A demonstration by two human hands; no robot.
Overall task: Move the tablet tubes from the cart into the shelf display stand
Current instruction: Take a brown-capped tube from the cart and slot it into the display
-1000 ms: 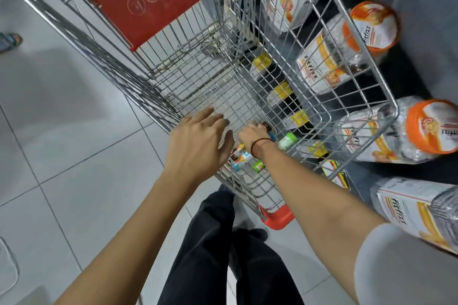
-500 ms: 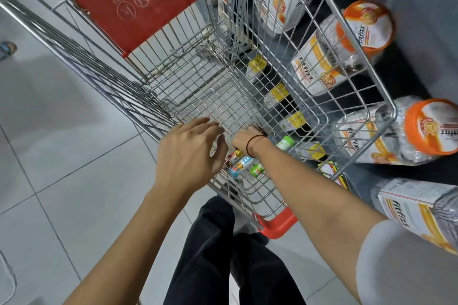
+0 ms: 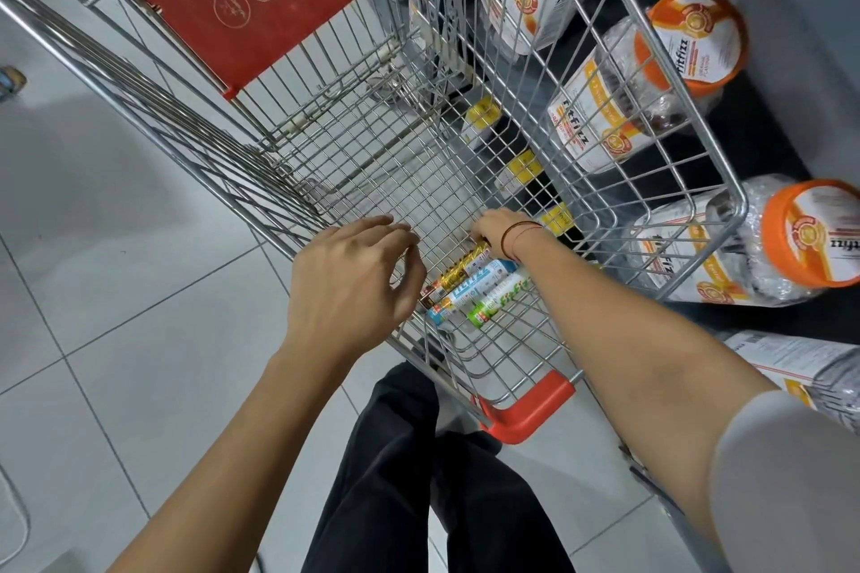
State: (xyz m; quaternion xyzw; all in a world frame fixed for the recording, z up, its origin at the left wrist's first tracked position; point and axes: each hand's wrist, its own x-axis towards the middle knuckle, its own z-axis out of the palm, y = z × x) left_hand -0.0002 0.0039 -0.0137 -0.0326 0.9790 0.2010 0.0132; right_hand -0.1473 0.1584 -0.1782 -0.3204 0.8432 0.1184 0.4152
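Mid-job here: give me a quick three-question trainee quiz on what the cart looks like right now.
1. True or false: the tablet tubes lie on their sides on the cart's wire floor.
2. How many tubes show between the left hand and the right hand?
A) one B) three C) six
3. Fill in: the cart's corner bumper nearest the person is ____ in colour.

Key:
1. True; they lie side by side.
2. B; a gold-brown, a blue and a green one.
3. Red.
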